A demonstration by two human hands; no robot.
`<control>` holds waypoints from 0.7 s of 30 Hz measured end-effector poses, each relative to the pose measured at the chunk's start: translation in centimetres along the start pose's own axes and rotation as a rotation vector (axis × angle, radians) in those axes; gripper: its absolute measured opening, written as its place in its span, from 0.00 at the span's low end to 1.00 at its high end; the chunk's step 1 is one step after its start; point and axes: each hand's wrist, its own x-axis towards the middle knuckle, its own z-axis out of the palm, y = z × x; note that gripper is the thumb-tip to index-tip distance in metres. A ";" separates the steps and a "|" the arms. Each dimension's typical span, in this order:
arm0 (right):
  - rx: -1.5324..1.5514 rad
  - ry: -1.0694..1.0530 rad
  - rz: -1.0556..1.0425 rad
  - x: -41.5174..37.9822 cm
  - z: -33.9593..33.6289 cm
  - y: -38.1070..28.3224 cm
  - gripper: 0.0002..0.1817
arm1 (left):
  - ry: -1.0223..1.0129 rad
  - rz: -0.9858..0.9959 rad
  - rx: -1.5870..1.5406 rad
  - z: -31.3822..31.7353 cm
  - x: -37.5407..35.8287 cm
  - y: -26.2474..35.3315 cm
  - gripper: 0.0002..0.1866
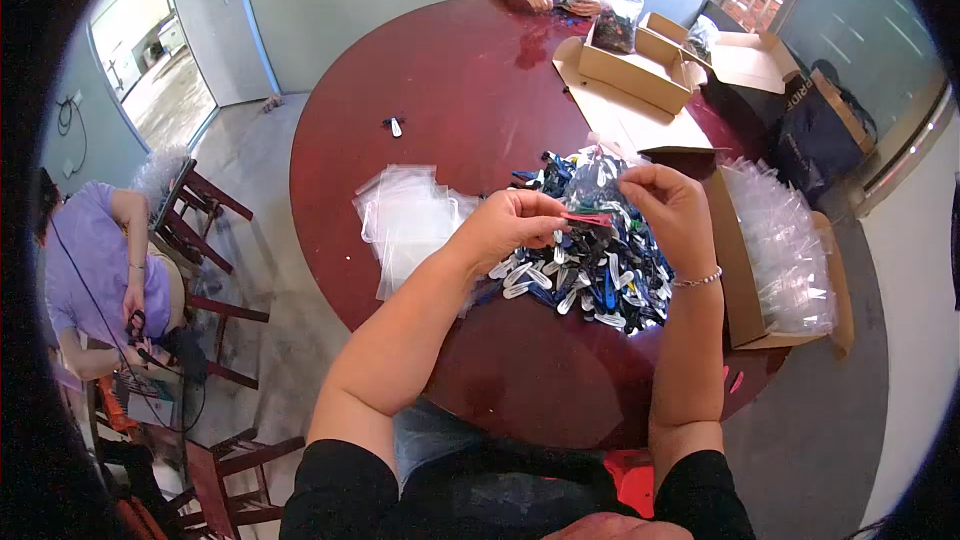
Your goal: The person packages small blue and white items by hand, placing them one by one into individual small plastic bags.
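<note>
Between finger and thumb, my left hand (515,225) pinches a few snap hair clips, a red one (588,219) on top with green showing behind it. My right hand (672,208) is closed in a pinch at the edge of a small clear plastic bag (598,178), whose contents I cannot make out. Both hands are above a heap of hair clips (610,275) in blue, black, white and silver. Left of the heap, beside my left forearm, lies a stack of flat clear bags (405,220).
A carton (742,285) of filled clear bags stands at the right edge of the round table (430,80). Open boxes (640,70) and a bag of dark items (615,25) lie at the back. One person sits across the table, another at the left beside stools (225,480).
</note>
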 end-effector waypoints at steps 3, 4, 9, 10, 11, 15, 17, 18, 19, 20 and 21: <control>-0.012 0.022 0.000 0.2 -0.1 0.4 0.03 | -0.005 0.008 0.045 -0.1 0.1 0.0 0.08; -0.030 0.041 -0.003 0.3 -0.2 0.5 0.04 | -0.005 0.008 0.044 -0.1 0.1 0.1 0.08; -0.016 0.043 0.005 0.3 -0.2 0.6 0.04 | -0.031 0.003 0.024 -0.3 0.1 0.0 0.05; 0.016 0.033 -0.002 0.3 -0.2 0.8 0.04 | -0.033 0.003 0.024 -0.4 0.1 0.1 0.05; 0.015 0.033 -0.002 0.3 -0.3 0.7 0.04 | -0.092 0.049 0.006 -0.6 0.0 0.3 0.05; 0.395 -0.038 0.100 0.4 -1.0 1.1 0.09 | -0.163 0.145 0.018 -0.6 -0.6 1.3 0.04; 0.398 -0.056 0.092 0.7 -0.9 1.3 0.24 | -0.139 0.166 0.083 -0.8 -0.3 1.0 0.04; 0.439 -0.032 0.088 0.4 -0.5 0.5 0.30 | -0.113 0.165 0.064 -0.9 -0.2 0.8 0.04; 0.482 -0.010 0.080 0.2 -0.1 -0.2 0.35 | -0.094 0.164 0.074 -0.8 -0.2 0.7 0.04; 0.428 -0.073 0.095 0.2 -0.4 -0.2 0.42 | -0.072 0.164 0.087 -0.6 -0.2 0.6 0.04; 0.359 -0.100 0.085 0.2 -0.4 0.1 0.41 | -0.079 0.154 0.096 -0.5 -0.2 0.7 0.04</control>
